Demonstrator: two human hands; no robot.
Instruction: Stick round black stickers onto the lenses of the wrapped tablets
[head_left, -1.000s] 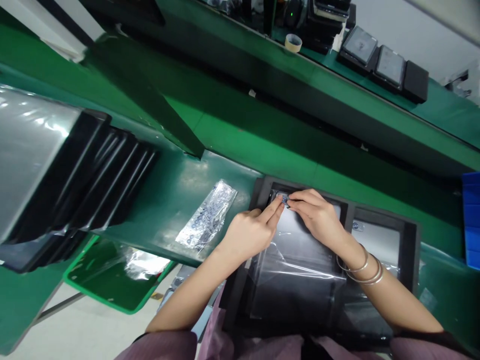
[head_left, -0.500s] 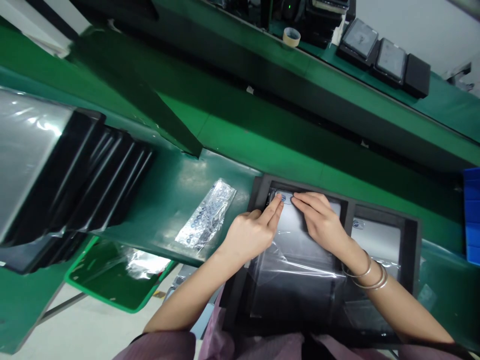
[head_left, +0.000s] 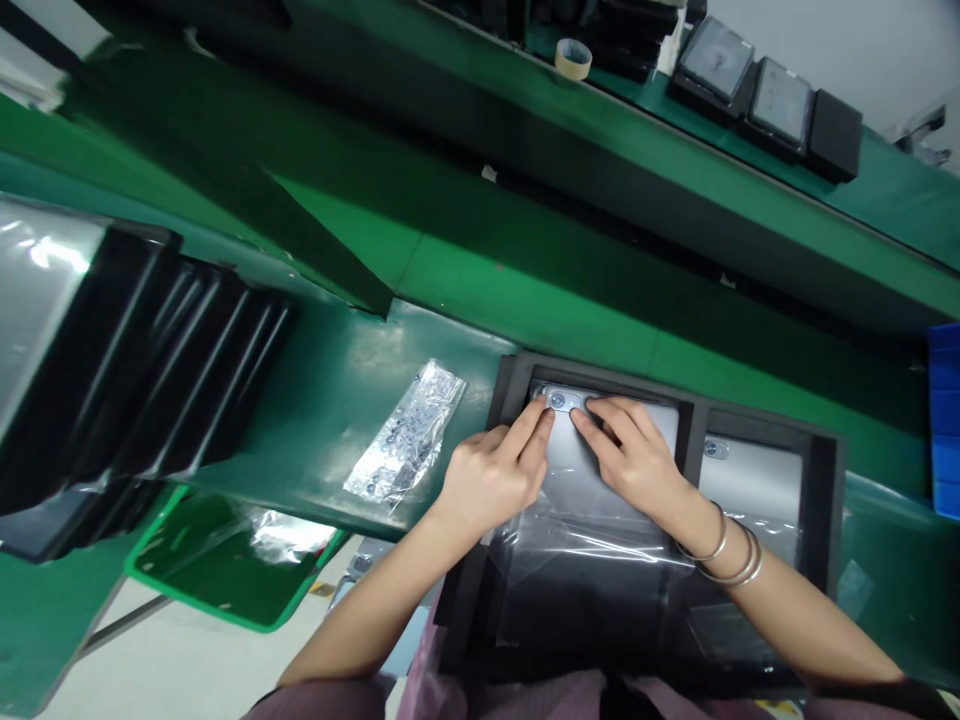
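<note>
A silver tablet (head_left: 577, 480) lies back up in the left bay of a black foam tray (head_left: 694, 425), under loose clear film. At its top left corner is an oval camera lens cover (head_left: 559, 400) with a round ring. My left hand (head_left: 499, 475) is closed, its index and middle fingertips on the cover's left end. With thumb and fingertips, my right hand (head_left: 637, 460) pinches at its right end. Whether the cover is loose or seated is unclear. A second silver tablet (head_left: 754, 485) with a similar camera sits in the right bay.
Left of the tray lies a shiny clear packet (head_left: 409, 435) with small blue-marked pieces. Stacked black trays (head_left: 202, 370) stand at far left, above a green bin (head_left: 217, 590). The back shelf holds a tape roll (head_left: 573, 60) and boxed devices (head_left: 780, 105). Blue bins (head_left: 945, 420) are at right.
Both hands stay at the camera. My left fingertips have shifted slightly left, and my right thumb now shows at the cover's lower edge. More of the cover is visible between the hands.
</note>
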